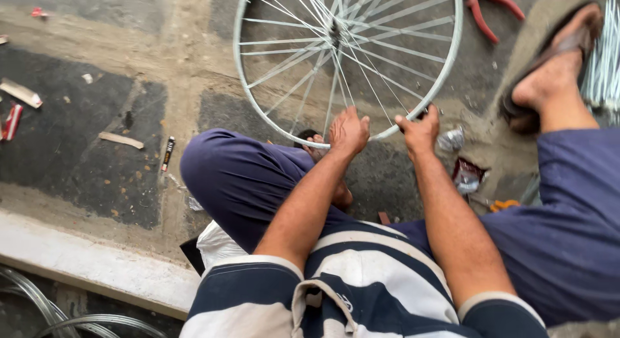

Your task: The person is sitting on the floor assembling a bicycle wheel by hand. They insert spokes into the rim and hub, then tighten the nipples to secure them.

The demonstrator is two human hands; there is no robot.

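A pale bicycle wheel rim (240, 67) with thin metal spokes (361, 47) stands on the ground in front of me, its hub (334, 33) near the top middle. My left hand (347, 131) rests against the lower part of the rim, fingers curled over it. My right hand (418, 128) grips the rim a little to the right, pinching it near a spoke end. Both forearms reach out over my knees in blue trousers.
Red-handled pliers (487, 9) lie on the floor beyond the wheel. My sandalled right foot (555, 67) is at the right, beside a bundle of loose spokes (604, 54). Crumpled wrappers (462, 173), scraps and a small dark tube (168, 154) litter the concrete. More rims (39, 306) lie bottom left.
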